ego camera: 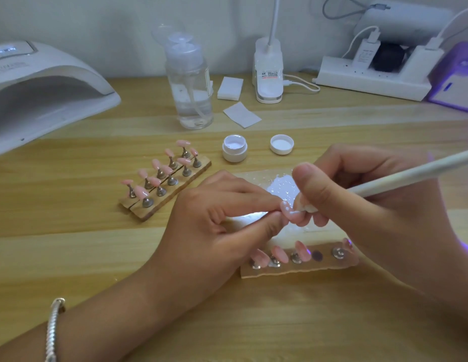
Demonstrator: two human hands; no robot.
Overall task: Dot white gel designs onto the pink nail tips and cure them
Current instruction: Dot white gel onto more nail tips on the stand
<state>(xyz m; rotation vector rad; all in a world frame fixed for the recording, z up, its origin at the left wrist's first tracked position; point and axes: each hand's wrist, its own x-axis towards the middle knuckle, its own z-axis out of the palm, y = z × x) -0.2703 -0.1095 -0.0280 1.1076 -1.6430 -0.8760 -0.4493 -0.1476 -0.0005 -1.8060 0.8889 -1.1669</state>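
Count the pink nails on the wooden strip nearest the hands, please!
4. Three pink oval nail tips stand side by side on the left part of the flat wooden strip, and a fourth at its right end, beside the right hand. The hands may hide others.

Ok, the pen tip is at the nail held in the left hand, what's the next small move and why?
Probably lift the pen slightly and set another dot lower on the nail tip. The left hand pinches it steady, the right hand has the pen's point near its middle, white dots show only on its upper part, and the lower part looks plain pink.
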